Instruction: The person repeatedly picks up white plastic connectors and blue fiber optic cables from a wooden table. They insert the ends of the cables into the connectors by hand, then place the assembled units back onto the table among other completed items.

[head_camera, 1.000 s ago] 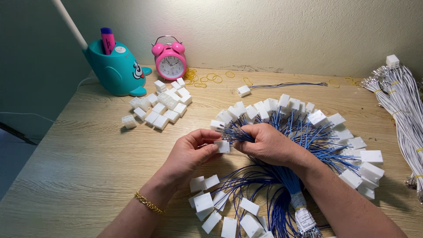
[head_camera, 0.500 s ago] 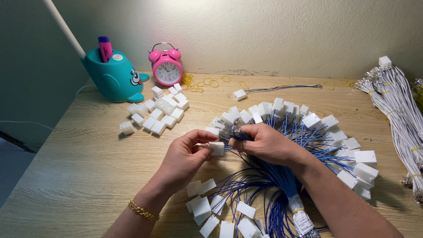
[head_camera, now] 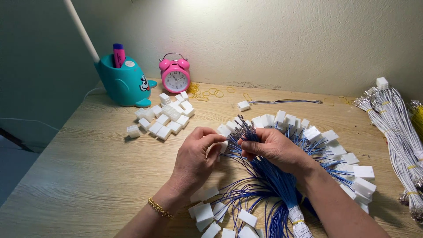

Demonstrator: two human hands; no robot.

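The left hand (head_camera: 196,154) pinches a white connector housing (head_camera: 221,147) while the right hand (head_camera: 273,147) grips the blue wire bundle (head_camera: 277,185); seating a wire's metal terminal seems the step in hand, calling for careful alignment.

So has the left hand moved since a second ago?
Yes. The left hand, pinching a white connector, has come slightly closer to the right hand and the blue wire bundle, judged against the fan of connectors on the table.

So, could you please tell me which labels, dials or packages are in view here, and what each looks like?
Paper label: white band around the blue wire bundle, below the right hand.
Alarm clock: pink, round, twin bells, white dial, at the wall.
No packages or screens in view.
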